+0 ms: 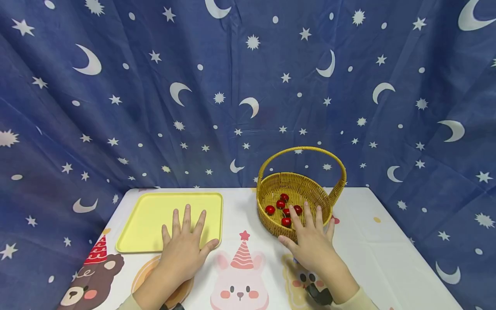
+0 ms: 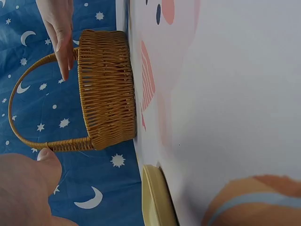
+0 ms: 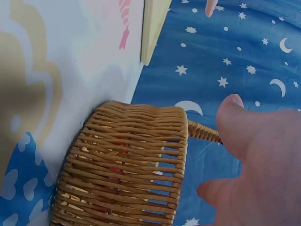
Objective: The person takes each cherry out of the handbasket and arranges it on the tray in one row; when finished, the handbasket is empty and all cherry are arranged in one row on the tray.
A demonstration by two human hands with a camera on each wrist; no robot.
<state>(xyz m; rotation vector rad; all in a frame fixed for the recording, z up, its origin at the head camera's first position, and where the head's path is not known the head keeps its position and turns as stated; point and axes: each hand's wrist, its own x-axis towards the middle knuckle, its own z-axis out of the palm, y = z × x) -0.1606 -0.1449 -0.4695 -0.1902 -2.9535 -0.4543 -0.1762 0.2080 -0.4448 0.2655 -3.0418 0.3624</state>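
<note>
My left hand point(image 1: 183, 254) is spread palm down above the near right part of a yellow tray point(image 1: 155, 215), fingers straight and holding nothing. Over the near rim of a wicker basket point(image 1: 267, 221) hovers my right hand point(image 1: 311, 245), its fingers also spread and empty. Inside the basket lie several red cherries point(image 1: 270, 209), a few partly covered by the right fingertips in the head view. An arched handle point(image 1: 302, 149) rises over the basket. From the left wrist, the basket wall point(image 2: 106, 89) shows beyond the thumb; from the right wrist, red shows through the weave point(image 3: 127, 165).
A white tablecloth point(image 1: 240, 206) printed with cartoon animals covers the table. Behind it hangs a blue curtain point(image 1: 217, 129) with moons and stars. The tray stands left of the basket, with a strip of cloth between them.
</note>
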